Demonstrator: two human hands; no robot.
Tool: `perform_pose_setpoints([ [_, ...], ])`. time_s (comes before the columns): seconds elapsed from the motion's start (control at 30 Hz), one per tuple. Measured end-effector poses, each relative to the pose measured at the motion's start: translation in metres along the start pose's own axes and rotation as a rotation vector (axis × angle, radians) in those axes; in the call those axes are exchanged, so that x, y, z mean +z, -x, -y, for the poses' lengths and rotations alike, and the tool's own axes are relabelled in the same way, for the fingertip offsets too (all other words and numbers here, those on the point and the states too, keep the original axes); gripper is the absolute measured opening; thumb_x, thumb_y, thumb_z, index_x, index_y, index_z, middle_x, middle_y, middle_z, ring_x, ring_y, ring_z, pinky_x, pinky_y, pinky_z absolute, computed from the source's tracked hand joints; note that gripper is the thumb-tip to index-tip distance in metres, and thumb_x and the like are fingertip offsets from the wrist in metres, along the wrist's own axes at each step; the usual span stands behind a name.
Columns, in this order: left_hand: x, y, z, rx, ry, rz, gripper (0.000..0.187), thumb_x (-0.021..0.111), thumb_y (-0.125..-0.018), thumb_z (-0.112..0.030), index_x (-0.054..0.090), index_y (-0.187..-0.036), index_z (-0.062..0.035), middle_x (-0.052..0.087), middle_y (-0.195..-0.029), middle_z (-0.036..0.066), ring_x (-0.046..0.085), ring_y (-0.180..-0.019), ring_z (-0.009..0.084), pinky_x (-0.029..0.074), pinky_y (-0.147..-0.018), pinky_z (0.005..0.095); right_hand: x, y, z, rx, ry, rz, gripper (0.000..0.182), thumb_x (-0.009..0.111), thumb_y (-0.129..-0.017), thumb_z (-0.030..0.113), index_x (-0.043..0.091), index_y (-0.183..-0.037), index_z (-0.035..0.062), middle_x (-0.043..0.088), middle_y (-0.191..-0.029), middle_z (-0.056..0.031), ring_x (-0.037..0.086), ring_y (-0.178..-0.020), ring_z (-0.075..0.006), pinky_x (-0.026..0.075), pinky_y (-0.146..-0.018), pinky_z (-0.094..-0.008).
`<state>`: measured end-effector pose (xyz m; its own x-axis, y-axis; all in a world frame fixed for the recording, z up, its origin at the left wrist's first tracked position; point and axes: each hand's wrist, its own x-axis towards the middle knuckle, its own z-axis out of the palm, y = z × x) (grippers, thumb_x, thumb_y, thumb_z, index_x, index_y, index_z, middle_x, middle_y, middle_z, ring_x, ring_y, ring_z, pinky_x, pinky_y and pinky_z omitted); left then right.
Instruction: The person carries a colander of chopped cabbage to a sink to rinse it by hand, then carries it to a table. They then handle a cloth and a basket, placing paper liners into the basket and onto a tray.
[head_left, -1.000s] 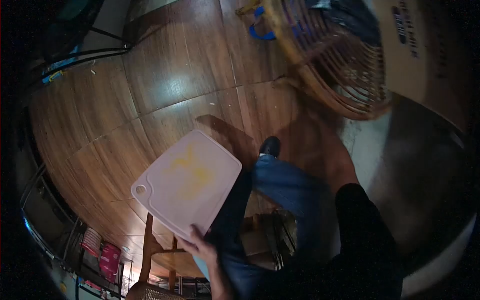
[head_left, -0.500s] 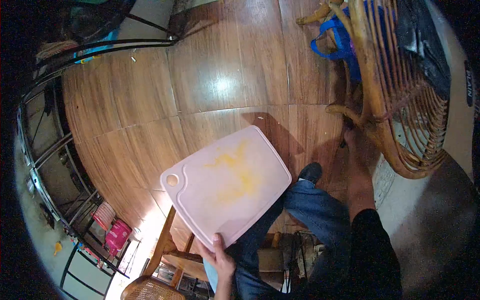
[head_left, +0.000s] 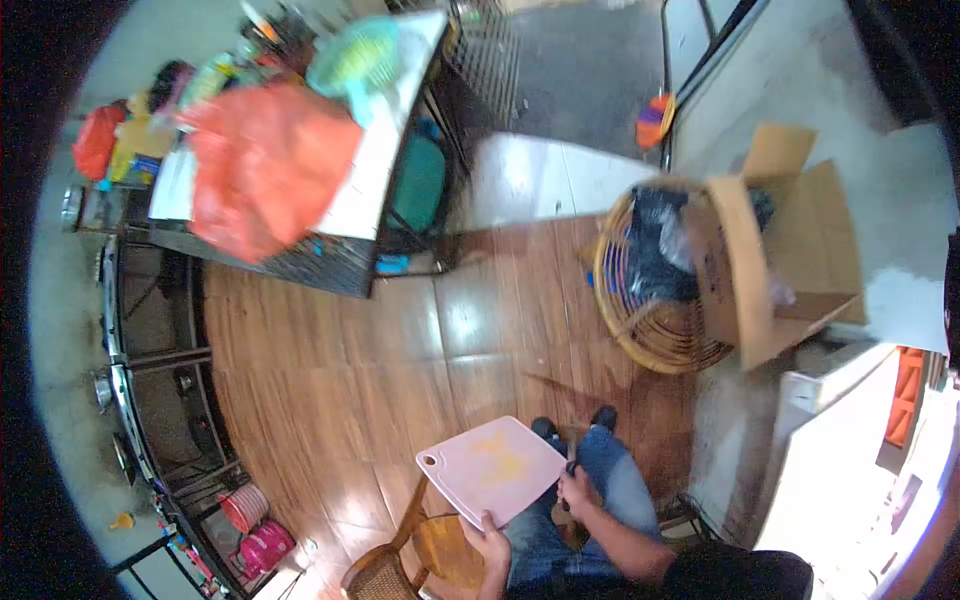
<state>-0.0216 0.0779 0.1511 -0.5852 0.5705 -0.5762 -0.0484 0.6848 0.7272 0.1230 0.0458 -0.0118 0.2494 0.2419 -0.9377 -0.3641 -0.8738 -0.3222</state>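
Note:
A pink cutting board (head_left: 475,480) with yellow stains in its middle is held out over my lap, tilted, its corner hole at the far left. My left hand (head_left: 488,541) grips the near edge, thumb on top and fingers underneath. At the board's right corner, my right hand (head_left: 577,491) is closed around the dark handle of a knife (head_left: 571,466). The knife points away from me, and part of its handle is hidden by my fingers.
Ahead on the left, a table (head_left: 352,205) bears a red plastic bag (head_left: 265,165) and a green basket (head_left: 358,60). A round rattan seat (head_left: 625,325) with black bags and an open cardboard box (head_left: 735,270) stands ahead right. A wooden chair (head_left: 450,550) is beside my left leg.
My view has lifted, showing the table and box. My right hand has come up from low beside the rattan furniture to the board's corner with the knife. My left hand keeps the board.

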Motion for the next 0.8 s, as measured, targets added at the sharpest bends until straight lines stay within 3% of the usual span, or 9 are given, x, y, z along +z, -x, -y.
perform_pose_setpoints([
  [0.13, -0.015, 0.032, -0.107, 0.100, 0.140, 0.122, 0.041, 0.048, -0.097, -0.015, 0.035, -0.133, -0.0014, 0.051, -0.118, 0.015, 0.056, -0.103, 0.0260, 0.056, -0.074, 0.0413, 0.010, 0.082, 0.089, -0.827, 0.273, -0.019, 0.023, 0.060, -0.091, 0.024, 0.058, -0.098, 0.0016, 0.060, -0.074, -0.0046, 0.055, -0.066, -0.0131, 0.046, -0.059, -0.0310],
  [0.27, -0.021, 0.028, -0.211, 0.010, 0.227, 0.276, 0.041, 0.051, -0.097, -0.024, 0.042, -0.129, -0.0011, 0.054, -0.113, 0.012, 0.057, -0.100, 0.0226, 0.056, -0.072, 0.0378, -0.018, 0.179, 0.272, -0.868, 0.462, 0.147, 0.022, 0.052, -0.095, 0.020, 0.059, -0.099, -0.0007, 0.061, -0.080, -0.0130, 0.057, -0.075, -0.0179, 0.047, -0.070, -0.0343],
  [0.33, -0.006, 0.013, -0.246, 0.213, 0.225, 0.319, 0.037, 0.051, -0.098, -0.023, 0.046, -0.126, -0.0006, 0.057, -0.108, 0.009, 0.057, -0.097, 0.0182, 0.053, -0.073, 0.0320, -0.027, 0.194, 0.339, -1.153, 0.410, 0.063, 0.023, 0.055, -0.091, 0.018, 0.058, -0.106, 0.0011, 0.065, -0.086, -0.0182, 0.063, -0.077, -0.0214, 0.049, -0.071, -0.0352],
  [0.37, 0.004, 0.002, -0.256, 0.278, 0.234, 0.311, 0.035, 0.051, -0.098, -0.022, 0.048, -0.125, -0.0001, 0.057, -0.107, 0.008, 0.057, -0.096, 0.0162, 0.052, -0.073, 0.0298, -0.037, 0.211, 0.372, -0.977, 0.423, 0.056, 0.025, 0.058, -0.089, 0.017, 0.058, -0.107, 0.0003, 0.066, -0.090, -0.0191, 0.065, -0.081, -0.0265, 0.049, -0.075, -0.0365],
  [0.43, 0.029, -0.015, -0.291, 0.320, 0.323, 0.334, 0.033, 0.051, -0.098, -0.020, 0.050, -0.122, 0.0011, 0.058, -0.106, 0.006, 0.056, -0.094, 0.0131, 0.049, -0.073, 0.0267, -0.052, 0.182, 0.413, -1.125, 0.456, -0.108, 0.027, 0.061, -0.087, 0.019, 0.059, -0.106, -0.0006, 0.063, -0.101, -0.0216, 0.061, -0.094, -0.0359, 0.047, -0.082, -0.0397],
  [0.5, 0.051, -0.033, -0.333, 0.298, 0.397, 0.354, 0.033, 0.051, -0.098, -0.020, 0.051, -0.122, 0.0018, 0.059, -0.106, 0.006, 0.055, -0.093, 0.0120, 0.048, -0.072, 0.0257, -0.063, 0.166, 0.461, -1.243, 0.508, -0.145, 0.027, 0.063, -0.086, 0.019, 0.059, -0.103, -0.0019, 0.061, -0.097, -0.0175, 0.057, -0.097, -0.0341, 0.045, -0.086, -0.0366],
  [0.6, 0.078, -0.060, -0.373, 0.301, 0.422, 0.365, 0.036, 0.052, -0.097, -0.020, 0.049, -0.126, 0.0012, 0.059, -0.114, 0.009, 0.057, -0.101, 0.0173, 0.047, -0.086, 0.0331, -0.058, 0.159, 0.527, -1.362, 0.446, -0.110, 0.026, 0.063, -0.088, 0.018, 0.060, -0.103, -0.0023, 0.061, -0.095, -0.0116, 0.058, -0.091, -0.0249, 0.045, -0.083, -0.0320],
  [0.67, 0.095, -0.064, -0.410, 0.226, 0.584, 0.403, 0.031, 0.053, -0.097, -0.022, 0.052, -0.119, -0.0001, 0.061, -0.101, 0.007, 0.060, -0.083, 0.0149, 0.051, -0.063, 0.0296, -0.049, 0.167, 0.567, -1.005, 0.222, 0.343, 0.024, 0.063, -0.089, 0.017, 0.060, -0.104, -0.0007, 0.062, -0.094, -0.0044, 0.057, -0.088, -0.0135, 0.045, -0.079, -0.0262],
  [0.8, 0.115, -0.085, -0.453, 0.197, 0.626, 0.493, 0.035, 0.053, -0.096, -0.021, 0.048, -0.124, -0.0012, 0.061, -0.105, 0.008, 0.062, -0.085, 0.0177, 0.053, -0.063, 0.0318, -0.028, 0.153, 0.631, -0.922, 0.183, 0.488, 0.026, 0.064, -0.089, 0.018, 0.061, -0.107, -0.0007, 0.062, -0.094, -0.0002, 0.055, -0.087, -0.0083, 0.044, -0.077, -0.0228],
])
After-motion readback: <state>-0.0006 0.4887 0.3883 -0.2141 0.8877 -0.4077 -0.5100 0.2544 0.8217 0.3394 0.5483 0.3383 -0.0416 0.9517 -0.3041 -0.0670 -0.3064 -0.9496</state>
